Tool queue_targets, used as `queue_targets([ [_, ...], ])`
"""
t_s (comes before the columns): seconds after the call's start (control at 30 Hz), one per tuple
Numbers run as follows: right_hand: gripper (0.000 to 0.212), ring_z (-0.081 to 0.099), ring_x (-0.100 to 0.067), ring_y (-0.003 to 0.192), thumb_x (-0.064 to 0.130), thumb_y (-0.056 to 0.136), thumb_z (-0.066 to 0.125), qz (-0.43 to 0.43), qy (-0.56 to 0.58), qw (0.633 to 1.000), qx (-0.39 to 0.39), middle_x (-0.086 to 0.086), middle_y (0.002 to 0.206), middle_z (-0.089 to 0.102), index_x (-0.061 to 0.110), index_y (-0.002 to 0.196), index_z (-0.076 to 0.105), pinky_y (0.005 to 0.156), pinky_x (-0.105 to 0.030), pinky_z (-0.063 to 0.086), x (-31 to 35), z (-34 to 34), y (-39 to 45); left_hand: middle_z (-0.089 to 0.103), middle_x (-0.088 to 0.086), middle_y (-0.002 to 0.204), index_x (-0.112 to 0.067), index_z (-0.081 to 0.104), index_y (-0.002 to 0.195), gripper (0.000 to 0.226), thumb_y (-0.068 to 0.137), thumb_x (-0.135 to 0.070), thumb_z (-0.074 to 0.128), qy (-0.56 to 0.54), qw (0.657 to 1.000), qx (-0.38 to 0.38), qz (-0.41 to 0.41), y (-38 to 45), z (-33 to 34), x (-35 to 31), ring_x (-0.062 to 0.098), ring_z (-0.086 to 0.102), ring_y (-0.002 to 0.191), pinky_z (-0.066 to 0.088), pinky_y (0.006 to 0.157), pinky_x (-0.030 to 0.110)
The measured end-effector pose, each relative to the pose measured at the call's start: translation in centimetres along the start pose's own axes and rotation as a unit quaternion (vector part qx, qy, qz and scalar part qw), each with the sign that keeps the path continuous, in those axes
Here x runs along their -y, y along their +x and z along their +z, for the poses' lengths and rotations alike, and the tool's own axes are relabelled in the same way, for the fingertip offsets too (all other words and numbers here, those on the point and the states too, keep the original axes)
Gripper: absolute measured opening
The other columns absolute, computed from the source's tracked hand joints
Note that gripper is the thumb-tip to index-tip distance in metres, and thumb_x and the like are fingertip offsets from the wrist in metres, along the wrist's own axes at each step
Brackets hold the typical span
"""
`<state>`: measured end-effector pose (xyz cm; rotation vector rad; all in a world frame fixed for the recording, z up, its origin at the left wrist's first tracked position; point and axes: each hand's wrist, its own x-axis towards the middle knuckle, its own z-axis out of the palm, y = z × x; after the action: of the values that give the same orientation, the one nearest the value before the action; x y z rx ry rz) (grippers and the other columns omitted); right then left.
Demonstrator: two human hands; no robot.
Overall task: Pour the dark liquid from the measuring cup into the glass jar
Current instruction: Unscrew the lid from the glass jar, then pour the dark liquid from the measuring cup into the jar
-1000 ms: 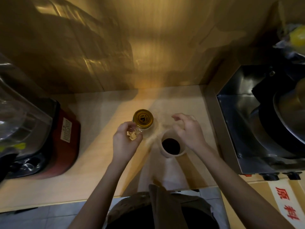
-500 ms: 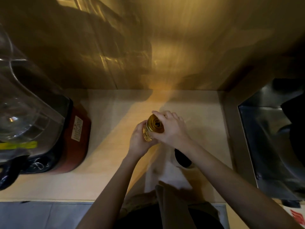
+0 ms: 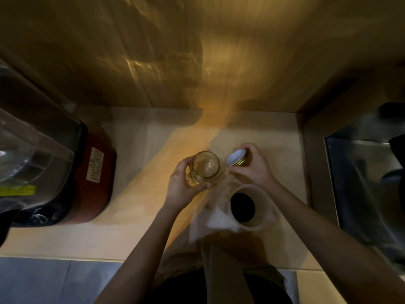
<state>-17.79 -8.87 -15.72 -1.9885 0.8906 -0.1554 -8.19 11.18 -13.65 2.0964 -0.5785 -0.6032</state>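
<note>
A clear glass jar (image 3: 205,167) stands upright on the pale counter, its mouth uncovered and nothing visible inside. My left hand (image 3: 183,185) wraps around its left and near side. My right hand (image 3: 252,166) holds the jar's gold lid (image 3: 236,157) just right of the jar, tilted so its white underside shows. A pale measuring cup (image 3: 260,216) with dark liquid in it stands on the counter below my right hand, close to the front edge.
A red and black blender base (image 3: 92,183) with a clear jug (image 3: 26,150) stands at the left. A steel sink or stove unit (image 3: 361,183) fills the right. A wooden wall (image 3: 197,51) backs the counter (image 3: 131,216).
My right hand gripped the lid on the jar, then took it off and moved it right. The jar's mouth is now uncovered. My left hand kept hold of the jar.
</note>
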Motion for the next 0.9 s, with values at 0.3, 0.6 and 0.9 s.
queue_targets([
  [0.3,0.085,0.047,-0.027,0.118,0.019,0.063,0.083,-0.025,-0.110,0.993,0.043,-0.010,0.131,0.052,0.014,0.136,0.041,0.092,-0.032,0.040,-2.2,0.7,0.0,0.054,0.000,0.126,-0.013,0.045,0.126,0.081,0.055,-0.024,0.084,0.005,1.000,0.003,-0.006,-0.2,0.0,-0.2,0.004,0.043,0.111,0.032,0.085,0.014],
  [0.6,0.093,0.037,-0.029,0.128,0.020,0.064,0.081,-0.022,-0.231,0.965,0.121,-0.012,0.139,0.046,0.014,0.143,0.032,0.098,-0.032,0.034,-1.6,0.2,0.4,0.055,-0.001,0.126,-0.016,0.045,0.126,0.081,0.055,-0.024,0.084,0.000,1.000,0.006,-0.015,-0.2,0.2,-0.1,0.004,0.044,0.112,0.031,0.085,0.013],
  [0.9,0.008,0.055,-0.009,0.062,0.002,0.088,0.058,0.107,0.123,0.986,-0.033,-0.005,0.070,0.060,0.008,0.086,0.064,0.065,-0.024,0.041,-0.5,-2.8,-3.8,0.056,0.007,0.129,-0.014,0.042,0.126,0.079,0.060,-0.029,0.082,0.023,0.999,0.021,0.010,-0.1,0.0,0.0,0.024,0.051,0.121,0.039,0.088,0.028],
])
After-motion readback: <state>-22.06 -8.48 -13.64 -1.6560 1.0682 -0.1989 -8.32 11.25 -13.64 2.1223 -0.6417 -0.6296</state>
